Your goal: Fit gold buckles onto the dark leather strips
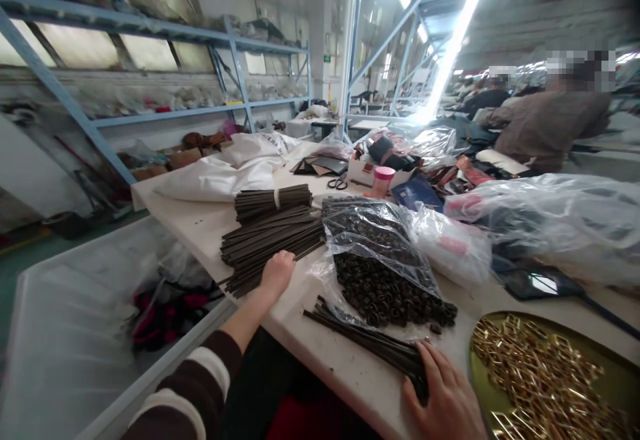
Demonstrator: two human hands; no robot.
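Note:
My left hand (279,272) is closed at the right edge of a loose pile of flat dark strips (267,240), and a strip sticks out past its fingers. Behind that pile is a bundle of similar strips (250,204) tied with a pale band. Near the table's front edge, my right hand (443,390) curls its thumb and fingers round the end of a smaller bunch of dark strips (360,340). Between the hands lies a clear plastic bag (375,227), with small dark loops (395,293) spilling from its mouth.
A green tray (477,360) of gold metal buckles (540,373) stands at the right. Behind are a pink-lidded jar (383,180), scissors (337,184), plastic bags (565,220) and a white sack (220,173). A large white bin (75,320) sits left of the table (200,227). A person (535,127) works farther back.

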